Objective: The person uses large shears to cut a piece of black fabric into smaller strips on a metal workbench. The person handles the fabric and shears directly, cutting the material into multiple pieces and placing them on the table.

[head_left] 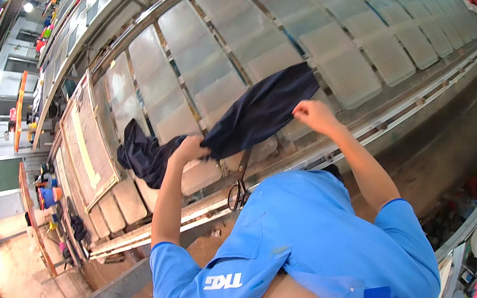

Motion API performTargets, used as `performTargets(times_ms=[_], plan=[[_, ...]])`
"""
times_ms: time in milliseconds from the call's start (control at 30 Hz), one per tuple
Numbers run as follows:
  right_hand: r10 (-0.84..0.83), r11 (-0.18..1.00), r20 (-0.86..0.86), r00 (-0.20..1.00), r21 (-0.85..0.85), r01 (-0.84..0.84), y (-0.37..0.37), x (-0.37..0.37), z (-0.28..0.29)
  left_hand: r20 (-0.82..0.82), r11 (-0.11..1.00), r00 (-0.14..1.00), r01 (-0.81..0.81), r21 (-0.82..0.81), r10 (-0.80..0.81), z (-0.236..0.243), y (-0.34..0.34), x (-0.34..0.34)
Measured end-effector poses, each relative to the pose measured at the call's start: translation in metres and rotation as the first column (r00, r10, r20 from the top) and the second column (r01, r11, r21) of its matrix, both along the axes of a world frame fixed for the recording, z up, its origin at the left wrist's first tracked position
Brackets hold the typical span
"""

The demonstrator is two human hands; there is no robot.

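Observation:
A dark navy cloth (pixel 260 108) stretches between my two hands above a row of pale flat panels. My left hand (pixel 190 149) is closed on its middle, and a bunched part of the same cloth hangs to the left of that hand. At the cloth's right edge, my right hand (pixel 316 117) is closed in a pinch, with the fingertips at the fabric. Just below the cloth, black-handled scissors (pixel 238 193) lie across the near rail, close to my blue shirt. Their upper part meets the cloth's lower edge.
Long rows of pale panels (pixel 341 62) run from near left to far right. A metal rail (pixel 378 122) borders their near side. On the left lies a wooden-framed screen (pixel 89 139) with a yellow strip. Several colourful containers and cups (pixel 471 282) crowd the right.

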State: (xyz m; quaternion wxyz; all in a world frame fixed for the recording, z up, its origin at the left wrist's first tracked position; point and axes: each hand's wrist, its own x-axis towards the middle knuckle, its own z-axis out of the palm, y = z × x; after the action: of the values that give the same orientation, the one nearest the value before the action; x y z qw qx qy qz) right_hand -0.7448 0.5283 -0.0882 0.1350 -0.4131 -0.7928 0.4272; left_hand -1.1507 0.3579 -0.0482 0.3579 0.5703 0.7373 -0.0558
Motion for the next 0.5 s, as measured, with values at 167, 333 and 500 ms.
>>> performTargets(times_ms=[167, 333, 500], plan=[[0.574, 0.756, -0.239, 0.783, -0.213, -0.619, -0.097, -0.076, 0.024, 0.426, 0.867, 0.825, -0.472, 0.161, 0.371, 0.068, 0.028, -0.023], [0.88, 0.474, 0.197, 0.432, -0.375, -0.796, -0.13, -0.147, 0.001, -0.02, 0.912, 0.941, -0.32, 0.257, 0.336, 0.097, 0.002, -0.08], [0.783, 0.574, 0.023, 0.622, -0.411, -0.708, -0.124, -0.108, -0.021, -0.288, 0.725, 0.909, -0.022, 0.688, 0.301, 0.038, -0.039, -0.013]])
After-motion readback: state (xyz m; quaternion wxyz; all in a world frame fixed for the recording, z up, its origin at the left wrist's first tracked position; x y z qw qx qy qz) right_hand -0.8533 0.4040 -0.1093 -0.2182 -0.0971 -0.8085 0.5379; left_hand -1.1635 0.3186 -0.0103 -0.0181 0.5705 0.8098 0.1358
